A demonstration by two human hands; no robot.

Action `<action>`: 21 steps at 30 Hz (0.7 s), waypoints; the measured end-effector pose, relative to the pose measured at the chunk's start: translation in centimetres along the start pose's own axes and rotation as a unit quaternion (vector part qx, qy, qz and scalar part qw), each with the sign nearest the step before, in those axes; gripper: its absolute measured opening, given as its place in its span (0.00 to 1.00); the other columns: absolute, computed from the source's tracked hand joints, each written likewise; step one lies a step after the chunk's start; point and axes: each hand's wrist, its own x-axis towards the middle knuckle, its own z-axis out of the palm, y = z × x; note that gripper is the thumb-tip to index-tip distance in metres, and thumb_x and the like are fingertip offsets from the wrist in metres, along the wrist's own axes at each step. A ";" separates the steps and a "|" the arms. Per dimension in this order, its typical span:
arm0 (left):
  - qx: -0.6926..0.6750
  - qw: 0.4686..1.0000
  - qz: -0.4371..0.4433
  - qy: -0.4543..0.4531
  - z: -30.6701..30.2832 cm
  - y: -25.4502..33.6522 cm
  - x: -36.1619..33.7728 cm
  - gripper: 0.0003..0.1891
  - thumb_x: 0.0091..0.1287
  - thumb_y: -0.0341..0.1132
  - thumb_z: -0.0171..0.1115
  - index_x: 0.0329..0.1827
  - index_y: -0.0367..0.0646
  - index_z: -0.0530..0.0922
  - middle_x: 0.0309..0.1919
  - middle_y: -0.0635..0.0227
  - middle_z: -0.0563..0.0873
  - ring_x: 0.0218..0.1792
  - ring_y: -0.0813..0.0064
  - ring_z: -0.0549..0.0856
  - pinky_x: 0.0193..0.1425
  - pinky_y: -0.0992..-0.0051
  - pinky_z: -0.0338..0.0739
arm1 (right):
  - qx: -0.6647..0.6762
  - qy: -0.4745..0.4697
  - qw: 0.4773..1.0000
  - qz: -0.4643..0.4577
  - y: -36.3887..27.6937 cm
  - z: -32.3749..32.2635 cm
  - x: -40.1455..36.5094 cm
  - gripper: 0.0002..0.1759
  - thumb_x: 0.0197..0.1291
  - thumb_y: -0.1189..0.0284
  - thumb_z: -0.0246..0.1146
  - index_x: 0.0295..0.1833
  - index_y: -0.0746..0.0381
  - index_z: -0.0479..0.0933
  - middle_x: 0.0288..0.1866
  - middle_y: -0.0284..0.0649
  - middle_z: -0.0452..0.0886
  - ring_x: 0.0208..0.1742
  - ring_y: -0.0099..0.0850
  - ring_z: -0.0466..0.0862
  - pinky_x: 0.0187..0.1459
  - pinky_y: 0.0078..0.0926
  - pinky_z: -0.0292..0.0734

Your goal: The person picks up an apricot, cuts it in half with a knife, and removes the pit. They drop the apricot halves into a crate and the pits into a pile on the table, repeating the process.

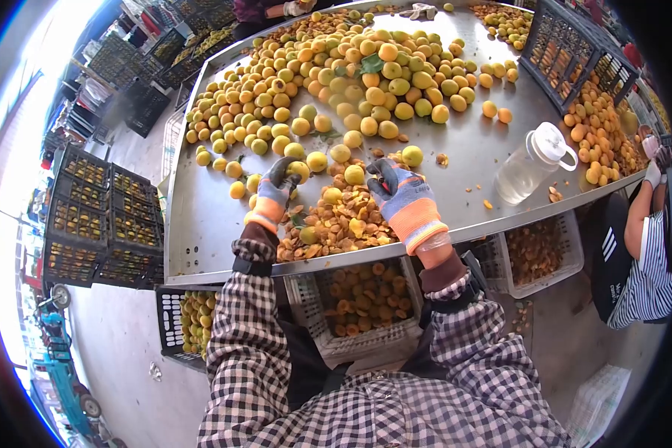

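My left hand [275,193], in a grey and orange glove with dark fingertips, is closed around a yellow apricot [299,172] above the metal table. My right hand [405,196], gloved the same way, has its fingers curled; anything inside them is hidden. Just left of the right fingers lies a whole apricot [355,175]. Between and below both hands spreads a heap of split apricot pieces [343,224], with a few whole fruits on it. Beyond the hands a large pile of whole apricots [336,71] covers the table, a green leaf [371,63] among them.
A clear water bottle [534,164] stands on the metal table [201,257] to the right. A dark crate [575,56] tilts at the back right beside apricots. Under the edge sit crates of fruit pieces [369,299]. Stacked crates [101,216] stand left; a co-worker's gloved hand [657,168] shows at right.
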 end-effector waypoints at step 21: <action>-0.272 0.961 -0.027 -0.049 1.1 10.4 -6.4 0.32 0.58 0.37 0.75 0.63 0.35 0.71 0.47 0.64 0.83 0.47 0.74 0.84 0.49 0.75 0.81 | 0.100 -0.062 0.991 -0.067 -2.0 0.7 -2.0 0.14 0.65 0.62 0.62 0.51 0.57 0.76 0.41 0.47 0.83 0.43 0.49 0.83 0.41 0.42 0.78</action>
